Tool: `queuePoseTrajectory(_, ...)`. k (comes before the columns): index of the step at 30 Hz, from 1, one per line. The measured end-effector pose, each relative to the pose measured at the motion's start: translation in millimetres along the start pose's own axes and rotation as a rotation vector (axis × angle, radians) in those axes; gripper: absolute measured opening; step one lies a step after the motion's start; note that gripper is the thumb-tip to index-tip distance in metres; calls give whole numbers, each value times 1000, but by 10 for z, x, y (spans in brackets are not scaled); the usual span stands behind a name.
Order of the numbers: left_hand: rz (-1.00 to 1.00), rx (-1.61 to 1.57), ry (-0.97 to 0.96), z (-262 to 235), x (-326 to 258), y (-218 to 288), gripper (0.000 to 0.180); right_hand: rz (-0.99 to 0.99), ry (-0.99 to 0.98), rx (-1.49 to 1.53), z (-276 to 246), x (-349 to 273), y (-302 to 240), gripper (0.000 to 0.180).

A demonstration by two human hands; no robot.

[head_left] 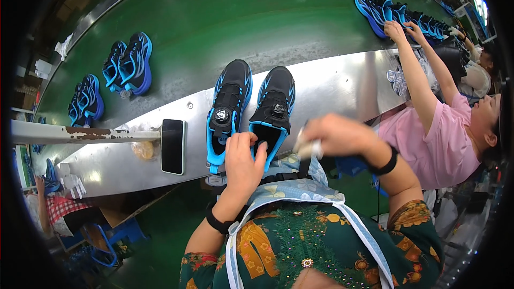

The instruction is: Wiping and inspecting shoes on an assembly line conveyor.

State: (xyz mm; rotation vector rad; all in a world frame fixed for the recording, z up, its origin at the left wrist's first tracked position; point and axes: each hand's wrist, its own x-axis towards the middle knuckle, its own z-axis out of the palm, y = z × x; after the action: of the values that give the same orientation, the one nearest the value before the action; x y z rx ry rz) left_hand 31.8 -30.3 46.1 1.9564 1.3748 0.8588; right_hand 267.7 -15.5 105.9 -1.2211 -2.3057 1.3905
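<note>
A pair of black and blue sneakers stands on the metal ledge before me, toes pointing away: a left sneaker (229,96) and a right sneaker (276,96). Each has a round dial on its tongue. My left hand (242,159) is closed at the heel end, with its thumb over the right sneaker's opening and its fingers at that collar's inner edge. To the right of the pair, my right hand (340,138) is smeared by motion. Its fingers look closed around a small whitish thing (308,143), too blurred to name.
A phone (172,147) lies on the ledge beside a painted metal bar (85,133). More sneakers (128,64) stand on the green belt (230,10) at left. At right, a person in pink (428,139) reaches to a row of sneakers (399,13).
</note>
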Motion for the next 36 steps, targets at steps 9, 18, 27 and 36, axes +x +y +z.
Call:
queuePoseTrajectory(9,57,37,53,145,95,-134,11,-168,72,-207,-147,696,206,60)
queuePoseTrajectory(18,-634,-585,-412,-194,263,73,20,-66,-185,-539,-146,776,127,45)
queuePoseTrajectory(27,-846,-1098,-367,126,110,49,19,-65,280,-92,117,425,369,50)
queuePoseTrajectory(36,-843,-1086,-380,161,162,40,19,-82,237,-154,-51,482,367,23)
